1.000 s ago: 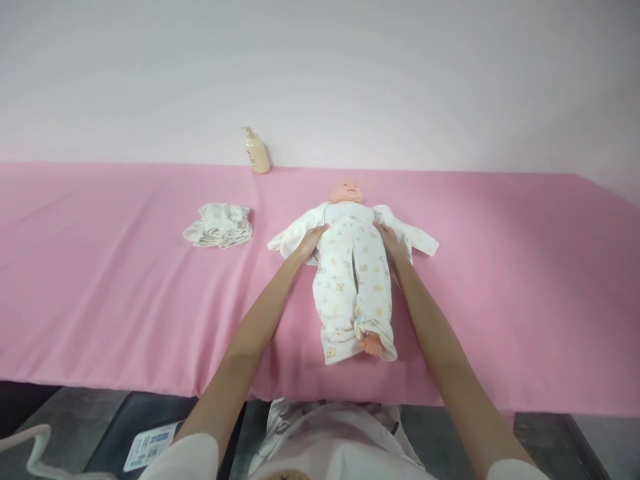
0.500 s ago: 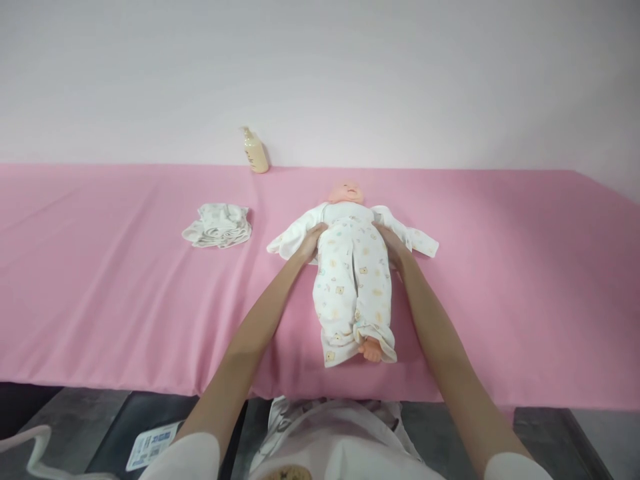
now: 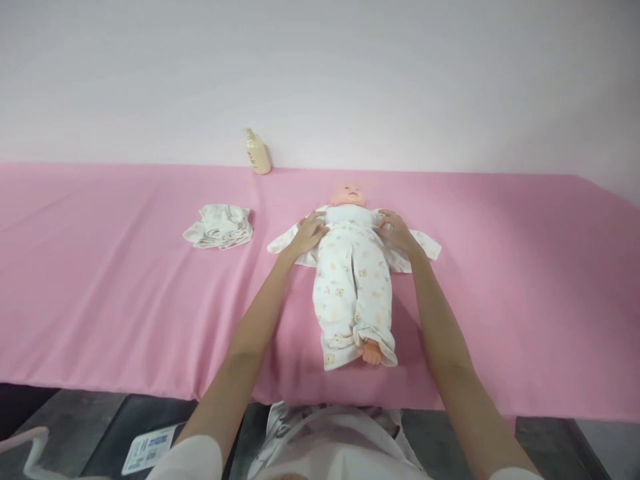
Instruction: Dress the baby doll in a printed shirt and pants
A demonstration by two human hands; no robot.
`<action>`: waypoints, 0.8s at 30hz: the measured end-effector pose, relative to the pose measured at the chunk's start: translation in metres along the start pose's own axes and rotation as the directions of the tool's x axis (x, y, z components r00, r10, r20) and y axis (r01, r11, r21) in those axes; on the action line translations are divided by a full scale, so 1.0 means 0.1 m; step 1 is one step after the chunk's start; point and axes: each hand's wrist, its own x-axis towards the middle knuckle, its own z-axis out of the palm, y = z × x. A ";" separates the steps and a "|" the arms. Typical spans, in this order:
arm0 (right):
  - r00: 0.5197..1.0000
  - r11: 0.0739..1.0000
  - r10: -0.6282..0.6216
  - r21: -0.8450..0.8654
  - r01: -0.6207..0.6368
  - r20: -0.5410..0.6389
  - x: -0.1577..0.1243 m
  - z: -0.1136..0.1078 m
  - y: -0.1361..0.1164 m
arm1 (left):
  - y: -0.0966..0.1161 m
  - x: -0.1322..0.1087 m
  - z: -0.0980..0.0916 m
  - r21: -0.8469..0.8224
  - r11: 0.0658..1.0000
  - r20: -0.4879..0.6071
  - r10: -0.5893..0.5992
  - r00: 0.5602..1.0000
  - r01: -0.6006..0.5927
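Doll (image 3: pixel 352 257) laid face up on a pink sheet (image 3: pixel 500 287), feet toward the person, dressed in patterned trousers (image 3: pixel 334 300); a pale jacket (image 3: pixel 400 261) spreads out on both sides. Left hand (image 3: pixel 308 235) and right hand (image 3: pixel 398 234) rest at either side of the waist — fingers bent, slightly parted; whether they pinch the jacket, I cannot tell from here. Folded cloth (image 3: pixel 220 227) lies leftward; a pump bottle (image 3: pixel 258 155) stands behind — near the wall (image 3: pixel 400 80).

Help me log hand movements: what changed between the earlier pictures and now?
The left hand and right hand have moved from beside the waist of the doll toward its chest; whether they grip anything is unclear. The doll, folded cloth and pump bottle stayed put.
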 end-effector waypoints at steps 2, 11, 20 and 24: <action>0.998 0.999 0.052 0.000 -0.052 0.022 0.04 0.03 0.02 | -0.04 0.03 0.04 -0.015 0.999 -0.012 -0.043 0.999 0.043; 0.919 0.948 0.245 -0.123 -0.293 -0.308 0.16 0.30 0.03 | -0.07 0.24 0.21 -0.093 0.941 -0.218 -0.339 0.915 0.326; 0.886 0.965 0.236 -0.010 -0.262 -0.398 0.22 0.19 0.08 | -0.17 0.16 0.01 -0.147 0.867 -0.164 -0.495 0.853 0.475; 0.816 0.897 0.316 -0.129 -0.423 -0.484 0.19 0.03 0.20 | -0.20 0.06 -0.16 0.008 0.720 -0.123 -0.688 0.715 0.694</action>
